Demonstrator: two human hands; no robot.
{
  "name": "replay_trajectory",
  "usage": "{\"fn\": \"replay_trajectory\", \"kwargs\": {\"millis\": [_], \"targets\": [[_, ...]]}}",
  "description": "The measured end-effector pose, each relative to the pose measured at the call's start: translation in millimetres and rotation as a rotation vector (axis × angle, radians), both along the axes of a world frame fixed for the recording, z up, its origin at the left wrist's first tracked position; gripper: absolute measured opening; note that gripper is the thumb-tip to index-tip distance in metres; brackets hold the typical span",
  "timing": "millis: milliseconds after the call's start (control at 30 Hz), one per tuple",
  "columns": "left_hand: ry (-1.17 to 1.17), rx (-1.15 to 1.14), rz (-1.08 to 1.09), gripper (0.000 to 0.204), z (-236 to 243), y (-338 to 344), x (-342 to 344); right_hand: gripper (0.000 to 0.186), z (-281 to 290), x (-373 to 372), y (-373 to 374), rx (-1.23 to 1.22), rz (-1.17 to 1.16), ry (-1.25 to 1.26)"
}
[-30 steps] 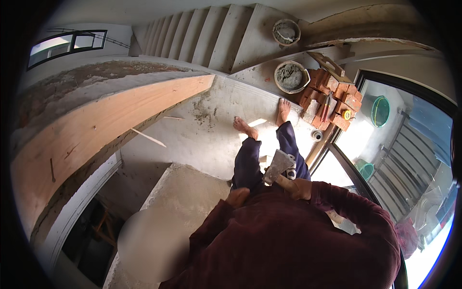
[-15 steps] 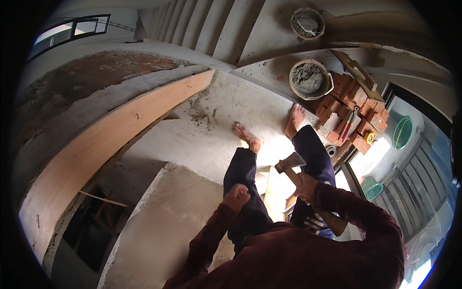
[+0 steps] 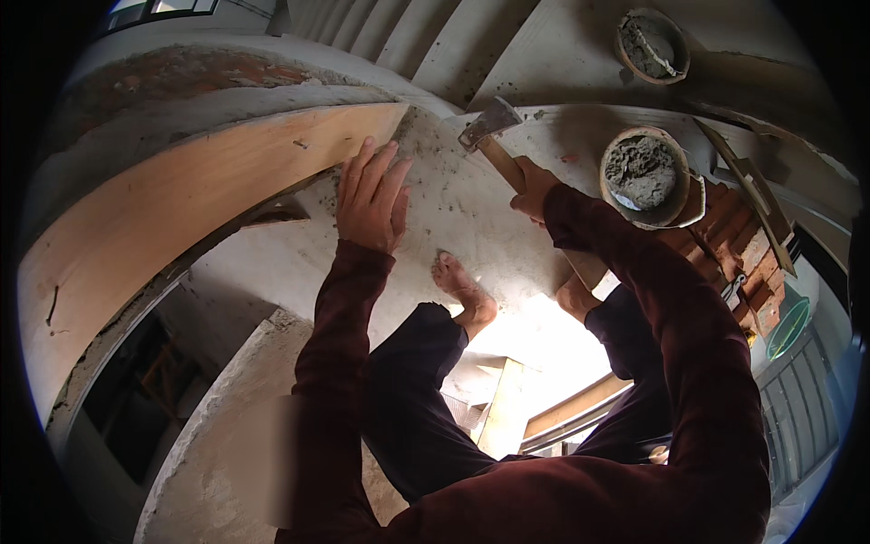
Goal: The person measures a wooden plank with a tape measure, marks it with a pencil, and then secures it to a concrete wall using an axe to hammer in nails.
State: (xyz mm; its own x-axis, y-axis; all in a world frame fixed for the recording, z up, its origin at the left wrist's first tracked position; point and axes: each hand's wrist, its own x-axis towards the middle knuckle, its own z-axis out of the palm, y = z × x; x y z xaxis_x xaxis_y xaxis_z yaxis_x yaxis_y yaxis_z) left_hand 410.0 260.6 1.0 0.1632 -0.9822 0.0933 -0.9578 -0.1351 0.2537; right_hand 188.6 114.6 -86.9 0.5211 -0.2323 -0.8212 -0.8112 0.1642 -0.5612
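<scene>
Brought hatchet and left hand forward since half a second ago, from over legs to out over pale floor. Going left to right: window cut off at upper left, rough brick-and-mortar ledge just below. Next, long wooden board along ledge, bent-looking nail at near end. Dark opening underneath, then rough concrete block, partly blurred. Left hand at far end of board, back of hand showing, fingers extended and slightly spread, gripping nothing. Overlaps board end in view; cannot tell if touching. Staircase beyond, bare left foot on floor. Hatchet near middle, metal head pointing up and away, handle slanting down to right. Right hand closed round handle, fingers wrapped firmly, lower handle end just above bare right foot in view. Past right forearm, bucket of grey mortar, pale carrying loop hanging at side; second bucket farther back, also with mortar. Red bricks stacked beside nearer bucket, pliers on top, partly behind right sleeve. Long wooden tool just beyond bricks, green container at far right.
</scene>
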Motion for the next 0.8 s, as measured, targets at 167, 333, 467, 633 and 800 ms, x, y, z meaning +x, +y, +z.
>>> {"fn": "replay_trajectory", "kwargs": {"millis": [167,333,467,633,800], "targets": [[-0.452,0.135,0.053,0.055,-16,-14,37,0.063,-47,21,3,0.066,-0.022,-0.098],[-0.687,0.332,0.169,0.071,-42,-10,55,0.064,-71,83,-21,-0.077,-0.049,-0.262],[-0.914,0.272,0.149,0.067,-55,-6,69,0.065,-59,124,-35,-0.118,0.056,-0.298],[-0.968,0.234,0.17,0.058,-55,-14,65,0.058,-79,150,-29,-0.282,0.048,-0.271],[-0.954,0.175,0.184,0.057,-59,-11,67,0.059,-82,139,-29,-0.129,-0.044,-0.259]]}}
